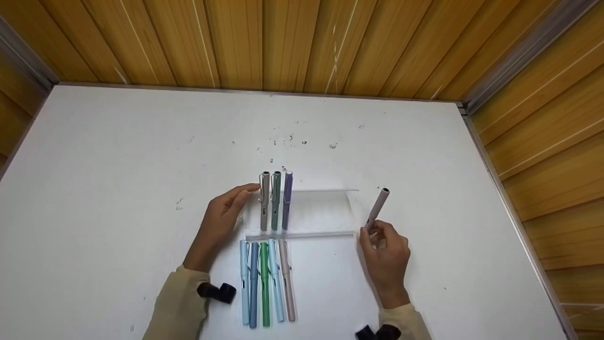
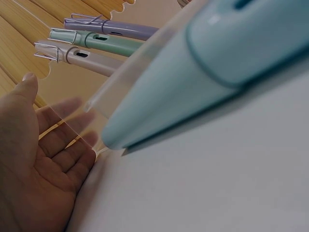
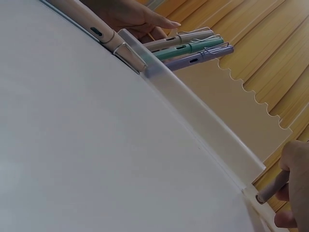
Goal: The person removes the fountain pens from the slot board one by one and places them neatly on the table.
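Note:
A clear pen rack (image 1: 325,215) with a scalloped back edge stands in front of me. At its left end, a grey-beige pen (image 1: 264,203), a green pen (image 1: 275,203) and a purple pen (image 1: 287,203) lean side by side. My left hand (image 1: 222,215) is at the rack's left side, fingers extended; in the left wrist view they show through the clear panel. To the right of the rack, my right hand (image 1: 389,252) pinches a mauve-grey pen (image 1: 379,204) near its lower end, tilted and apart from the rack.
Before the rack lie several pens in a row: a pale blue pen (image 1: 245,283), a darker blue pen (image 1: 254,288), a bright green pen (image 1: 264,285), another pale blue pen (image 1: 276,283) and a pinkish pen (image 1: 287,283). The white table (image 1: 118,189) meets wood-patterned walls (image 1: 283,42).

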The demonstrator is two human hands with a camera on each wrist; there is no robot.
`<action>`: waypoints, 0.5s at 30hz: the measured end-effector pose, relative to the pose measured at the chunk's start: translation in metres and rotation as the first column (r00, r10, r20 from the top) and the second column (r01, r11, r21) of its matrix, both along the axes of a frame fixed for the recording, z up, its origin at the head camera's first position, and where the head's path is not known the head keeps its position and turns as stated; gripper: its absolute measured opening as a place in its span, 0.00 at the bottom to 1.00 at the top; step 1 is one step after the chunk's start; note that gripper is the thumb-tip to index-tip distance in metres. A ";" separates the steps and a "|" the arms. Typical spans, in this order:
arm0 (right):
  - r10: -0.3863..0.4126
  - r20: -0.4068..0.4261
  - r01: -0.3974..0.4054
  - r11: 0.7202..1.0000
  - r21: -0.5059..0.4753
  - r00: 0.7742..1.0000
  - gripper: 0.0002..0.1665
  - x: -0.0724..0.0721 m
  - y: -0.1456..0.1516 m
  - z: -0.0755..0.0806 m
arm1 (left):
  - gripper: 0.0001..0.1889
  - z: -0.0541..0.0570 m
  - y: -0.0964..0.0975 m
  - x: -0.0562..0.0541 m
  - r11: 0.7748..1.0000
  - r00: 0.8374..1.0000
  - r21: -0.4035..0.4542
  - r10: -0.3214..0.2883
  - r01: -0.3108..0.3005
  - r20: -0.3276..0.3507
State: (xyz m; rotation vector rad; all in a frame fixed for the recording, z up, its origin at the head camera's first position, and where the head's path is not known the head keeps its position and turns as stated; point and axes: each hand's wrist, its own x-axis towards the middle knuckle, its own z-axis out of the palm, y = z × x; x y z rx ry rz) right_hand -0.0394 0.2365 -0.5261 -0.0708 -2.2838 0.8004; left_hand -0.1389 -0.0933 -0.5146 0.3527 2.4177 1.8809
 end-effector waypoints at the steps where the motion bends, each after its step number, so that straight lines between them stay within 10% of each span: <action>1: 0.002 -0.001 -0.002 1.000 0.002 1.000 0.11 0.002 0.000 0.000 | 0.17 0.000 0.000 0.000 1.000 1.000 -0.003 0.002 -0.002 0.003; 15: 0.040 -0.002 -0.040 0.999 0.009 0.999 0.12 0.006 -0.002 0.001 | 0.18 0.000 0.000 0.000 1.000 1.000 -0.020 0.000 0.000 0.010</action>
